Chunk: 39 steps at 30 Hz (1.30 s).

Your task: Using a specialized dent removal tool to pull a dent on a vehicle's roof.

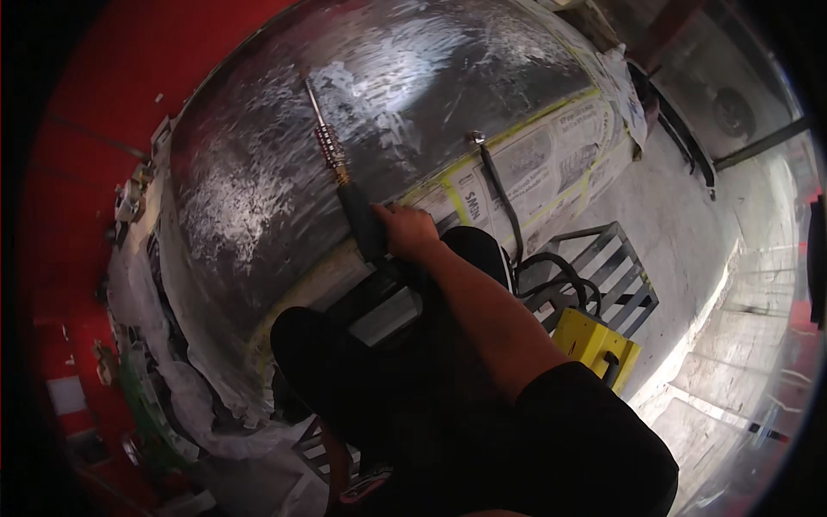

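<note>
My right hand (pixel 408 229) is closed round the black handle of a gun-like tool (pixel 331 153) with a ribbed, coil-like middle and a thin metal rod. The rod's tip lies at or just over a bare, scuffed metal car panel (pixel 284 146); whether it touches I cannot tell. A metal clamp or lug (pixel 477 138) on a black cable (pixel 504 194) sits at the panel's near edge, right of the tool. Only a strip of skin from my left arm (pixel 336 465) shows low in the picture, beside my dark clothing; its fingers are hidden.
Newspaper (pixel 534 164) and yellow tape mask the panel's near edge. Right of my knees, a yellow box (pixel 596 345) with a black handle stands beside a slatted metal frame (pixel 633 284), with looped cables. Crumpled plastic sheeting (pixel 185 401) lies left, next to red surfaces.
</note>
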Tool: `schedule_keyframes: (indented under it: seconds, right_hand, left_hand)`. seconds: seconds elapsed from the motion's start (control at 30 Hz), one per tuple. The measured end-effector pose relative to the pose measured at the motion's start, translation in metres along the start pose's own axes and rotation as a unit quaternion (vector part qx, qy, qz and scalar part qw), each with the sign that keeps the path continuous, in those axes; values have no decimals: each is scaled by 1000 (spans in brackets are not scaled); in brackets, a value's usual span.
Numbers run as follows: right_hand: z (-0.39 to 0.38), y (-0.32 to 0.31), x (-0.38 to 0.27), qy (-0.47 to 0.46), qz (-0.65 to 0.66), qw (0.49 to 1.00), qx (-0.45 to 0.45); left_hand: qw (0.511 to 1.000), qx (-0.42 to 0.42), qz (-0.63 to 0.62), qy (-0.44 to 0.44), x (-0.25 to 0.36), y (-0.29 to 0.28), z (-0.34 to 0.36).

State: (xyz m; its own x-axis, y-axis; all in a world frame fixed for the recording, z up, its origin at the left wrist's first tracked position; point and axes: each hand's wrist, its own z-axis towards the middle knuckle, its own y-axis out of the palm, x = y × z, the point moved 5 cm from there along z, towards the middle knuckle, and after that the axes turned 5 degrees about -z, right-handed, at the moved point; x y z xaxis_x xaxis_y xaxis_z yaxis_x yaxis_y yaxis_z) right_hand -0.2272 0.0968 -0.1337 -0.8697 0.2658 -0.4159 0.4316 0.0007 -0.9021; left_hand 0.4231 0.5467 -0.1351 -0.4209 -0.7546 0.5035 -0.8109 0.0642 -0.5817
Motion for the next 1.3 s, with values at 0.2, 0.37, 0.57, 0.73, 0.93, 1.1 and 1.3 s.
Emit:
schedule_keyframes:
  seconds: [0.2, 0.37, 0.57, 0.73, 0.93, 1.1, 1.3]
  right_hand:
    - [5, 9, -22, -32, -32, 999, 1]
    - [6, 13, -23, -34, -40, 998, -18]
    - [5, 5, -21, -33, -26, 999, -9]
    - [6, 2, -26, -24, -43, 999, -11]
    - [3, -1, -28, -22, -36, 999, 5]
    - [4, -3, -34, -25, -21, 999, 13]
    - [5, -1, -32, -25, -27, 999, 18]
  left_hand:
    - [937, -158, -309, -33, 236, 161, 56]
    - [973, -131, -186, 36, 294, 154, 45]
    - [963, -67, -53, 255, 385, 165, 73]
    - [893, -88, 28, 441, 480, 171, 159]
    - [795, 5, 340, 501, 590, 236, 252]
    - [754, 93, 343, 553, 650, 269, 305]
    - [749, 103, 331, 565, 723, 285, 330]
